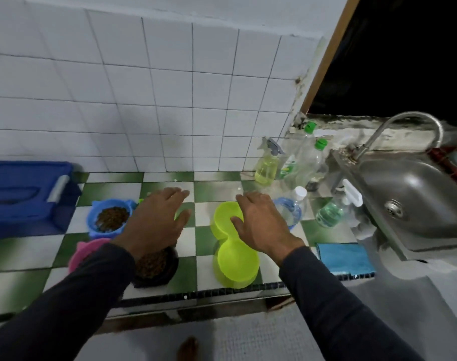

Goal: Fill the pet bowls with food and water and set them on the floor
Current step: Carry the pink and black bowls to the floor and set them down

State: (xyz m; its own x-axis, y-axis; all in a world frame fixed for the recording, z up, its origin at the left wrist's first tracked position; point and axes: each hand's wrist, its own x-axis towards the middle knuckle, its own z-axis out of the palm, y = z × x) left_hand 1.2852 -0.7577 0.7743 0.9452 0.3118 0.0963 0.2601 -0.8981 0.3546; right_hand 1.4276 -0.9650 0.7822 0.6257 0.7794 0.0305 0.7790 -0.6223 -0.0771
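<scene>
Both hands are reaching over a green-and-white checkered counter (204, 246) with fingers spread and relaxed, gripping nothing. The left hand (157, 220) is hovering above a black bowl (157, 269) holding brown kibble, partly hiding it, along with something lime green beneath its fingers. The right hand (261, 225) is lying over the far rim of a lime-green double bowl (235, 259); whether it is touching the rim cannot be told. Both of that bowl's wells are looking empty.

A blue bowl (110, 217) filled with kibble is sitting to the left, near a large blue container (26, 194) against the tiled wall. A pink bowl (84, 254) is peeking out from behind the left sleeve, its contents hidden. Just behind the right hand a clear plastic water bottle (292, 207) with a white cap is lying, blocked in part by the hand.

Farther right, a spray bottle (267, 165) of yellowish liquid and two clear green-capped bottles (308, 152) are crowding the corner. A small bottle of green liquid (331, 212) is standing beside the steel sink (417, 194) with its curved faucet (404, 131). A folded blue cloth (344, 256) is lying at the counter edge.
</scene>
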